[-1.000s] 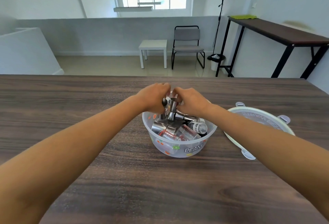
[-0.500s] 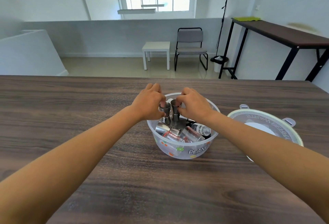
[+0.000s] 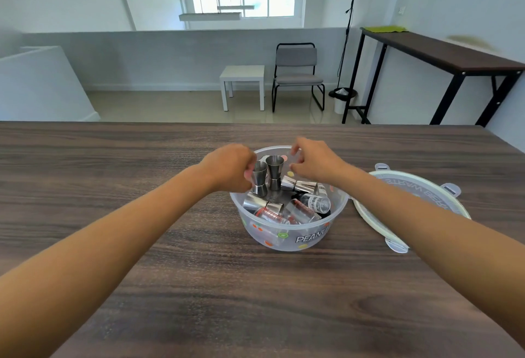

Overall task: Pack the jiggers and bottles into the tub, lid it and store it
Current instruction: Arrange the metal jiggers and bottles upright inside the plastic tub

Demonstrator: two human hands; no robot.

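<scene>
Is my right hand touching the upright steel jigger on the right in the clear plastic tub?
Apart. The head view shows tub wall between the right hand and that upright steel jigger; the hand's fingers are spread open.

Bright, even daylight fills the room, coming from the window (image 3: pixel 243 5) high on the far wall, which is blown out to near white. The pale walls look washed and hazy. Shadows are soft: a faint one under the tub (image 3: pixel 287 232) on the tabletop (image 3: pixel 113 187), and the metal jiggers (image 3: pixel 267 174) carry small glints. The wide lens bows the scene, stretching both forearms at the lower corners. The right hand (image 3: pixel 314 160) shows slight blur at the fingertips, and a smeared yellowish patch sits on the right wall
</scene>
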